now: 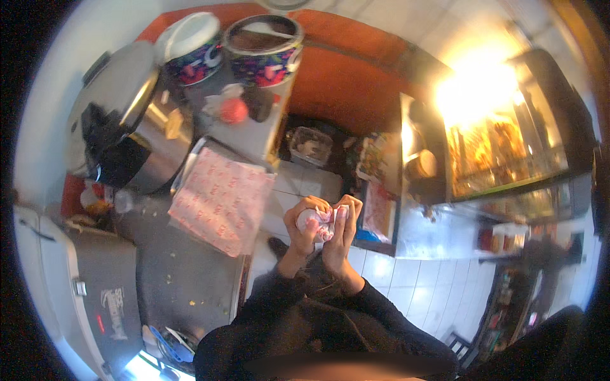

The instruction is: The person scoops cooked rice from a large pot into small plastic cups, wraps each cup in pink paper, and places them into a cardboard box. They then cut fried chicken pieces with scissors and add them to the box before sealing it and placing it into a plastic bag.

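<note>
In front of my body, both hands are close together around a small crumpled piece of pink-and-white paper. My left hand has its fingers curled on the paper's left side. From the right, my right hand presses its bent fingers on the same paper. Whether anything lies inside it is hidden. To the left of my hands, a stack of pink printed paper sheets rests on a tray on the grey counter.
The grey counter carries a large metal pot, two patterned buckets and a red item with plastic. A lit glass display case stands right above a metal counter. A clear plastic container sits ahead, low down.
</note>
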